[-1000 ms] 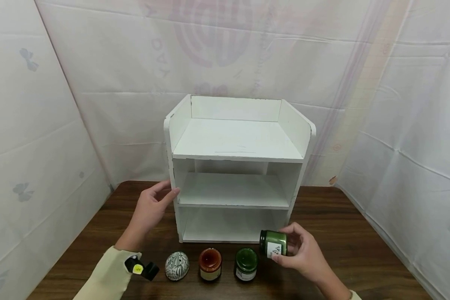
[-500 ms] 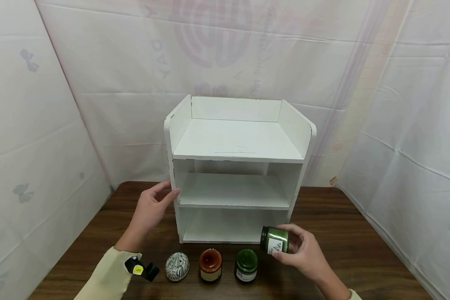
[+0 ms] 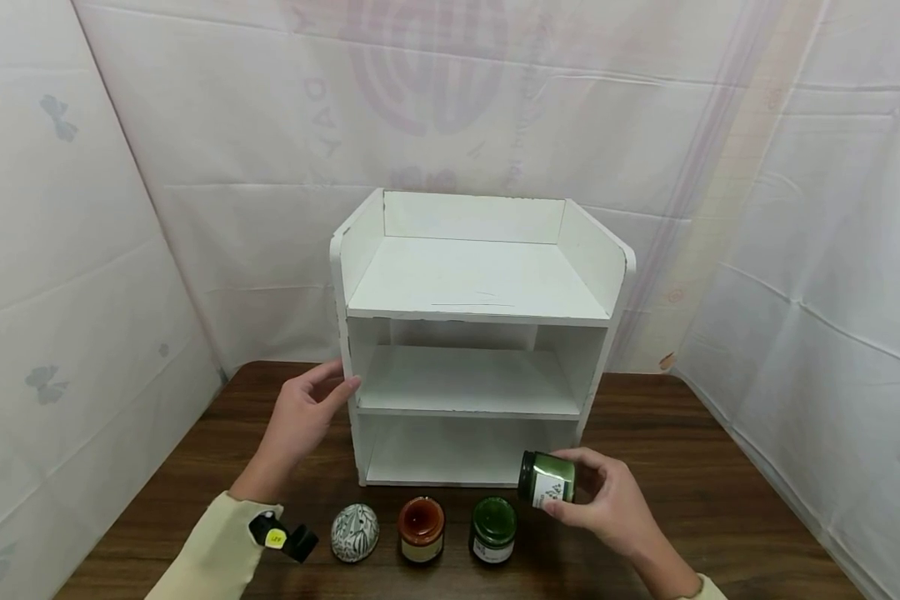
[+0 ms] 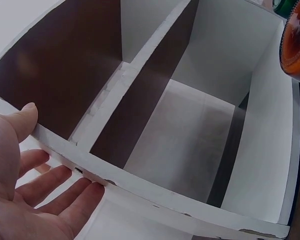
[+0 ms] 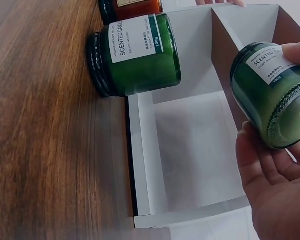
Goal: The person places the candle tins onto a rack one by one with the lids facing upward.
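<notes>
My left hand [image 3: 307, 412] holds the left side panel of a white wooden shelf unit [image 3: 465, 275]. In the left wrist view its thumb lies over the panel's front edge, its fingers along the outer face. My right hand [image 3: 607, 500] grips a green glass scented candle jar [image 3: 551, 478], tilted on its side above the table, dark end to the left. Left of it a second green scented candle jar [image 3: 493, 531] stands bottom up on its dark lid, as the right wrist view shows. Beside that are an amber candle jar [image 3: 422, 530] and a black-and-white patterned dome [image 3: 355, 533].
The dark wooden table [image 3: 705, 467] carries everything. The jars and dome form a row in front of the shelf unit, whose three levels hold nothing visible. White sheeting [image 3: 255, 233] hangs behind and on both sides. A black camera mount [image 3: 283, 536] sits on the left wrist.
The held candle jar has risen slightly in my right hand, its label now turned a little differently. My left hand stays on the shelf unit, and the row on the table is unchanged.
</notes>
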Available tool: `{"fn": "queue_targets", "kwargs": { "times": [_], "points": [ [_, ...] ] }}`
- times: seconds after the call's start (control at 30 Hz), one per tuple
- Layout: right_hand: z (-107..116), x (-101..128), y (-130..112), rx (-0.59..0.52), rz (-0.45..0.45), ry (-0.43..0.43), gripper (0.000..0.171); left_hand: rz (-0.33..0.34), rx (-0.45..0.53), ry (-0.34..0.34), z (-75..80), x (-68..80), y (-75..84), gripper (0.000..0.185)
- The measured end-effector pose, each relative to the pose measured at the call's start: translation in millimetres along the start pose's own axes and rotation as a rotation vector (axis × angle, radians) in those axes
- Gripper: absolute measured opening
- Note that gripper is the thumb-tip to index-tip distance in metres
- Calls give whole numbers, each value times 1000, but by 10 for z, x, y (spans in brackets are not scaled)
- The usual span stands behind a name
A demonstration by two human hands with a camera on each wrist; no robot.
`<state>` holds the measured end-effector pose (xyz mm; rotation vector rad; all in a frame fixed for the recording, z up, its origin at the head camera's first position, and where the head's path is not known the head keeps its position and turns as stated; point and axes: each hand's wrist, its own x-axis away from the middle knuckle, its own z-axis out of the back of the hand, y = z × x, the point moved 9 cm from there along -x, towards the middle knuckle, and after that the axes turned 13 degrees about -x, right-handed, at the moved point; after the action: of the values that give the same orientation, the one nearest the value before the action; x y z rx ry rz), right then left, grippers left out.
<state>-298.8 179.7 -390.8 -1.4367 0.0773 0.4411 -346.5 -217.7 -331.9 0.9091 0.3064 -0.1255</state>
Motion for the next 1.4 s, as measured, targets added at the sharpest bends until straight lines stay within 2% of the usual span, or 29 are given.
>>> {"fn": "queue_targets", "kwargs": {
  "times": [0.63,1.0,1.17,1.4],
  "points": [
    [-9,-13,-57,-102,42,15,48,-5,1,-1,-13,-3,12,55],
    [-53,-26,-71,-226,124,-27,53,-10,6,0,-19,-16,5,55],
    [-75,-34,-97,-238,161,-34,54,-12,1,2,-12,-20,1,55],
    [-56,-37,-70,-190,92,-9,50,-14,-2,1,-10,-24,1,54]
  ]
}}
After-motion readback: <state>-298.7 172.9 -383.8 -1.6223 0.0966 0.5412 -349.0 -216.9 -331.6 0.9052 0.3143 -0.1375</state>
